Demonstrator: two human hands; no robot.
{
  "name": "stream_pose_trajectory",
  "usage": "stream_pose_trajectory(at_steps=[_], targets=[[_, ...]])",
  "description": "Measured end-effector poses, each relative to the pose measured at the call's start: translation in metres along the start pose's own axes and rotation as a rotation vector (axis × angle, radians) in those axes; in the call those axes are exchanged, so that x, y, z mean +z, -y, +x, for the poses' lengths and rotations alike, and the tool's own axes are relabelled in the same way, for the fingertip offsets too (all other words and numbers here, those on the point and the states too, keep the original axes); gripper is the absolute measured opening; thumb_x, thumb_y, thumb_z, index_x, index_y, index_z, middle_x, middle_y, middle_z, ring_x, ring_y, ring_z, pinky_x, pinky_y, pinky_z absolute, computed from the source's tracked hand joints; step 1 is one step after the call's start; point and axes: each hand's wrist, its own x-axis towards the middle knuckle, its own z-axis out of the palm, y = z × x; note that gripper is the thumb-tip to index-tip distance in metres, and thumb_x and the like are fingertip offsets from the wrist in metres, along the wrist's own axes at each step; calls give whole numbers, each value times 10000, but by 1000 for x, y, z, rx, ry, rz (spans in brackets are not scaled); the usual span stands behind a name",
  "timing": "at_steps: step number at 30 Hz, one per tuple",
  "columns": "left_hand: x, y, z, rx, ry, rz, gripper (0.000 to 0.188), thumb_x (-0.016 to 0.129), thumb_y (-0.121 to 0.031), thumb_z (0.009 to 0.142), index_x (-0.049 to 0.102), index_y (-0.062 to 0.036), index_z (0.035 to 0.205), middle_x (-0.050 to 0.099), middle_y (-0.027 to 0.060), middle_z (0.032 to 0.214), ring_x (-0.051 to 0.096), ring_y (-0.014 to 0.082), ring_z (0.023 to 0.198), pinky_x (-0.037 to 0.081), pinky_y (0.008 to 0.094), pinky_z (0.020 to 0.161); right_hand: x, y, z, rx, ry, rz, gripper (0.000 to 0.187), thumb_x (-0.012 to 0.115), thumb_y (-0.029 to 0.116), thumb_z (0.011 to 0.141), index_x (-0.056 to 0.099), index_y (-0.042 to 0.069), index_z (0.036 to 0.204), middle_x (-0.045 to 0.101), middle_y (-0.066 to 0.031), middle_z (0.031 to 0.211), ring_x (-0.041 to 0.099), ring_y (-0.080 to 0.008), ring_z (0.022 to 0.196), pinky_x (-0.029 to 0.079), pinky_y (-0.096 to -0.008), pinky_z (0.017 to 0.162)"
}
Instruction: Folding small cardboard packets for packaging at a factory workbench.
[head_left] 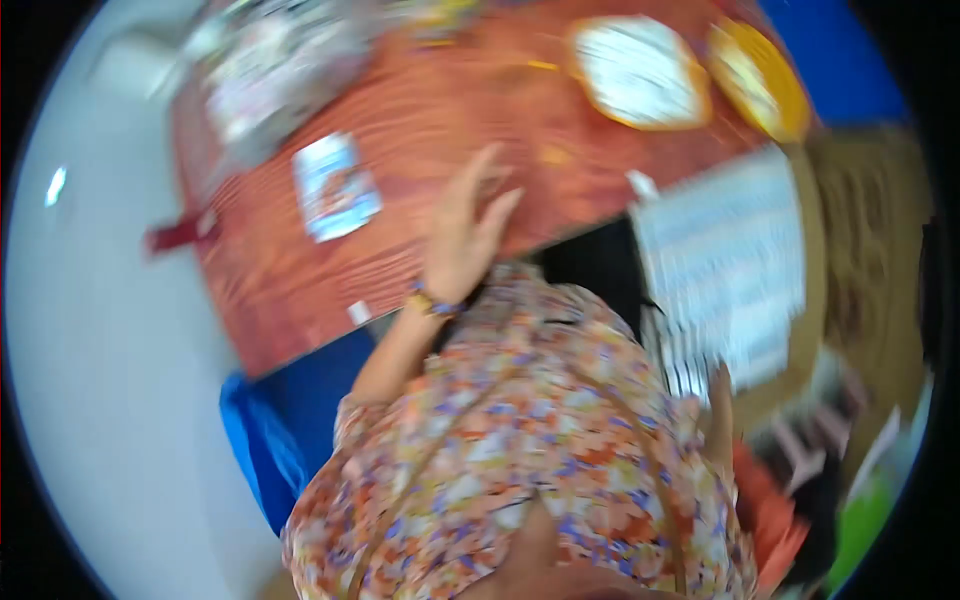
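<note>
My left hand is stretched out over the orange-red tabletop, with its thumb apart from the fingers and nothing in it. A beaded bracelet circles that wrist. To its left lies a small blue and white packet with a picture on it. At my right side only a blurred sliver of my right hand shows beside my patterned clothing. It is next to a bundle of pale and dark stripes, whose kind I cannot make out. Whether the hand grips it is hidden.
Printed sheets lie on brown cardboard to the right. Two yellow-orange rimmed containers with pale contents stand at the far right. A clear plastic bag sits far left. A blue bag hangs below the table's near edge.
</note>
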Motion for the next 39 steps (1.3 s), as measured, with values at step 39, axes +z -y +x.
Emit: stream_pose_trajectory(at_steps=[39], targets=[[-53, -16, -8, 52, -384, 478, 824, 909, -200, 610, 493, 13, 1289, 567, 178, 1109, 596, 348, 976, 513, 419, 795, -145, 771, 286, -849, 384, 972, 390, 592, 100, 951, 491, 10, 1317, 647, -108, 1155, 613, -175, 1088, 497, -339, 936]])
